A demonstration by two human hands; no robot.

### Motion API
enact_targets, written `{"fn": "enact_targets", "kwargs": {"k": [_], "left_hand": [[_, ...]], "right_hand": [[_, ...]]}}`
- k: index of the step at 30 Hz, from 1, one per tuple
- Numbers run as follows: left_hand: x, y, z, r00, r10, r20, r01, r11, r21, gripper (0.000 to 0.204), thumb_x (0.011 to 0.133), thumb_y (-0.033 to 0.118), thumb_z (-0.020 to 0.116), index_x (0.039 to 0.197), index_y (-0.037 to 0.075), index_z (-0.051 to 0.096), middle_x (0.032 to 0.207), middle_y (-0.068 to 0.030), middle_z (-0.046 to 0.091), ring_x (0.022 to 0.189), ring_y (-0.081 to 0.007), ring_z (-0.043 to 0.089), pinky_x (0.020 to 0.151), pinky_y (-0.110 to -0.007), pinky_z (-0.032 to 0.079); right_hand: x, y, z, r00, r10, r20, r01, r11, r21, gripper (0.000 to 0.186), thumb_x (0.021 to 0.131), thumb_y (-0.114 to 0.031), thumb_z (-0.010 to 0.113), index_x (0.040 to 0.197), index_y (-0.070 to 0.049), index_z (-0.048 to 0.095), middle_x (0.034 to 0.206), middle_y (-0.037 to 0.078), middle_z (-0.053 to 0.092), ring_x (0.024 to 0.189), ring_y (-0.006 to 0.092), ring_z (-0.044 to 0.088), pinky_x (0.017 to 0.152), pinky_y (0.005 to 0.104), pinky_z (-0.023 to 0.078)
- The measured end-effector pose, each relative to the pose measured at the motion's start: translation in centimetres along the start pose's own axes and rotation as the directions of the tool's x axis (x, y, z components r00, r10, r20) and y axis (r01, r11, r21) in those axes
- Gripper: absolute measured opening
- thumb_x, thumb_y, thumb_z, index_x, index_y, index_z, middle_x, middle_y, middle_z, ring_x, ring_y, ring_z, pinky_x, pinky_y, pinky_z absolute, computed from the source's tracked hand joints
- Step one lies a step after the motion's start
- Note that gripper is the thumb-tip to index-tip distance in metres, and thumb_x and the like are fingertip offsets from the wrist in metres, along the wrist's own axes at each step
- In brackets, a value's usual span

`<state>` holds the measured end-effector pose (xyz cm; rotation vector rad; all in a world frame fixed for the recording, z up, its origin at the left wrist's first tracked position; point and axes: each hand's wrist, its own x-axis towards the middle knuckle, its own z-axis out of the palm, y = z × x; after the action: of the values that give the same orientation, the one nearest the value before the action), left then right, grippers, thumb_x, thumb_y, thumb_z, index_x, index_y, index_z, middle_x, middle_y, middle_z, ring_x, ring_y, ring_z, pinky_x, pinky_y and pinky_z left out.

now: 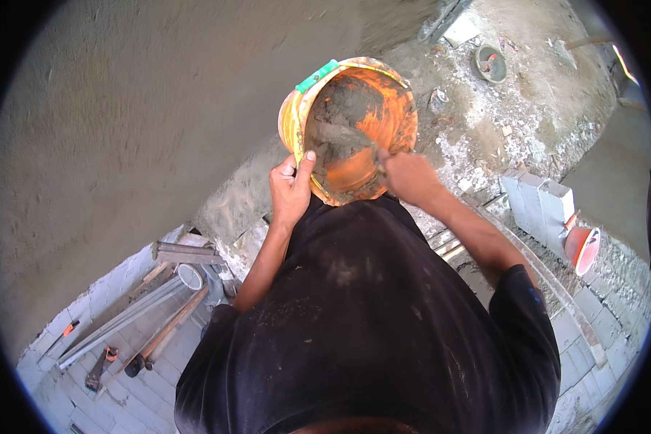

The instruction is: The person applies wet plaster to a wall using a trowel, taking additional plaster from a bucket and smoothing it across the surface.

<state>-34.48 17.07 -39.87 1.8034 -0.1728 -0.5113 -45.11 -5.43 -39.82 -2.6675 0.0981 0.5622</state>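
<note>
An orange bucket (392, 116) is tilted with its mouth toward me, in front of my body. Grey mortar (343, 100) lies inside and smears its wall. A yellow handle with a green grip (317, 75) rests along the rim. My left hand (289, 189) is closed on the near left rim, thumb over the edge. Closed at the right side of the mouth, my right hand (411, 178) holds a trowel, its handle mostly hidden in the fist. The trowel's blade (340, 136) is inside the bucket against the mortar, blurred by motion.
A plastered wall (137, 123) rises on the left. Far right, a round tub (490, 65) stands on the debris-strewn floor. Pale blocks (535, 199), a small orange bucket (583, 249) and a long straightedge (568, 307) are at right. Long poles (126, 318) and hand tools (100, 369) lie lower left.
</note>
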Motion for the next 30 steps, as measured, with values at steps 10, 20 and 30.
{"fn": "enact_targets", "kwargs": {"k": [10, 20, 30], "left_hand": [[-0.1, 0.2, 2.0, 0.992, 0.106, 0.067, -0.109, 0.993, 0.049, 0.032, 0.095, 0.02, 0.063, 0.073, -0.001, 0.056, 0.063, 0.0043, 0.044, 0.063, -0.0045, 0.038, 0.052, -0.027, 0.032], [-2.5, 1.5, 2.8, 0.967, 0.193, 0.167, -0.219, 0.964, 0.151, 0.025, 0.093, 0.017, 0.064, 0.081, -0.005, 0.061, 0.064, -0.0086, 0.055, 0.062, -0.0143, 0.049, 0.061, -0.033, 0.043], [-1.3, 1.9, 1.0, 0.997, 0.051, 0.057, -0.048, 0.997, -0.06, 0.031, 0.096, 0.022, 0.062, 0.078, -0.003, 0.06, 0.068, 0.0017, 0.056, 0.066, -0.0076, 0.046, 0.062, -0.027, 0.041]], "right_hand": [[2.9, 5.9, 3.2, 0.989, 0.137, 0.05, -0.129, 0.982, -0.137, 0.022, 0.09, -0.013, 0.052, 0.104, 0.0, 0.062, 0.089, 0.02, 0.07, 0.085, 0.0367, 0.069, 0.074, 0.046, 0.057], [3.1, 10.7, 1.7, 0.921, 0.086, 0.38, -0.198, 0.943, 0.268, 0.033, 0.08, -0.022, 0.073, 0.103, 0.001, 0.067, 0.078, 0.02, 0.067, 0.064, 0.0312, 0.067, 0.061, 0.0414, 0.055], [0.6, 1.7, 4.9, 0.821, -0.351, 0.451, -0.355, 0.306, 0.884, 0.04, 0.087, -0.022, 0.071, 0.123, -0.008, 0.059, 0.073, -0.002, 0.056, 0.057, 0.0096, 0.053, 0.049, 0.0266, 0.045]]}}
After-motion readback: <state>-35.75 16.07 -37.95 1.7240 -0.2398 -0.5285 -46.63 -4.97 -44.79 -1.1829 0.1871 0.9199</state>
